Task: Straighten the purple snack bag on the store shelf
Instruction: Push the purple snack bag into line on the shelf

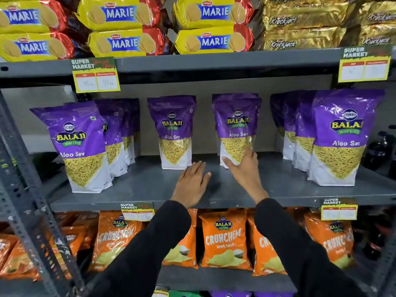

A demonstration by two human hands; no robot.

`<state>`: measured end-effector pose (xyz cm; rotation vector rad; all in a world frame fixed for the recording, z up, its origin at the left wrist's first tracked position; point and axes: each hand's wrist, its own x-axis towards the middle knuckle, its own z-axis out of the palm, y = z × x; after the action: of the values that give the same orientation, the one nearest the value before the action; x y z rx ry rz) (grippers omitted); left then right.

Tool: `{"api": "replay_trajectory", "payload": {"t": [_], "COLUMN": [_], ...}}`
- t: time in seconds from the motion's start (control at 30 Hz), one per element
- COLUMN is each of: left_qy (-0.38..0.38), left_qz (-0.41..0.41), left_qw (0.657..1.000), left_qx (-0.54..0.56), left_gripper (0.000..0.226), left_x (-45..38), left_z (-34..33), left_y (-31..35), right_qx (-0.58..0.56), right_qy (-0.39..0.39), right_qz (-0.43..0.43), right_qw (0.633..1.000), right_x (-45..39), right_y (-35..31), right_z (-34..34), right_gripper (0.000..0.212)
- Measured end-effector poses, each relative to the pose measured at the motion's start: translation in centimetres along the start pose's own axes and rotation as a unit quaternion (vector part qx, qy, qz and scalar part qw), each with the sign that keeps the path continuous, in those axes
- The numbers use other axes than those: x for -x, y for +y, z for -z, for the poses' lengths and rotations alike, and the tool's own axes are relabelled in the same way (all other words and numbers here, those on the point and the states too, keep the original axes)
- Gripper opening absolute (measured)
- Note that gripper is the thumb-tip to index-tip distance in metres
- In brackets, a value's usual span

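Observation:
Several purple Balaji Aloo Sev bags stand on the grey middle shelf (pixel 150 189). One purple bag (pixel 236 125) stands upright right of centre; my right hand (pixel 244 168) lies against its lower front, fingers spread over the bottom corner, not closed around it. Another purple bag (pixel 174 131) stands upright to its left. My left hand (pixel 192 181) rests flat on the shelf just right of that bag's base, fingers apart, holding nothing. Both arms wear black sleeves.
More purple bags stand in rows at the left (pixel 79 146) and right (pixel 340 138). Yellow Marie packs (pixel 120 42) and gold Krackjack packs (pixel 300 33) fill the shelf above. Orange Crunchem bags (pixel 225 239) sit below. Price tags (pixel 96 75) hang from the shelf edges.

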<state>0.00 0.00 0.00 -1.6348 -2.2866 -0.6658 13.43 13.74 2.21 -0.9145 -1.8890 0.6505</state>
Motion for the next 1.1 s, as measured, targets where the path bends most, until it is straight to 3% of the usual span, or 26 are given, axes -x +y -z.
{"api": "replay_trajectory", "payload": {"t": [0.2, 0.47, 1.1], "left_qy": [-0.091, -0.197, -0.190], "left_qz": [0.051, 0.061, 0.040], "left_qw": [0.994, 0.978, 0.980], "left_qx": [0.020, -0.010, -0.035], "left_gripper": [0.062, 0.070, 0.065], "left_x": [-2.5, -4.4, -4.7], "left_z": [-1.5, -3.0, -3.5], "left_y": [-1.3, -2.7, -3.0], "right_qx": [0.061, 0.092, 0.057], "right_qy": [0.020, 0.051, 0.097], "right_qz": [-0.112, -0.169, -0.144], "right_qw": [0.992, 0.980, 0.983], "right_x": [-5.0, -8.3, -6.3], "right_y": [0.7, 1.8, 1.8], "right_z": [-2.0, -4.6, -5.2], "right_gripper": [0.110, 0.148, 0.135]}}
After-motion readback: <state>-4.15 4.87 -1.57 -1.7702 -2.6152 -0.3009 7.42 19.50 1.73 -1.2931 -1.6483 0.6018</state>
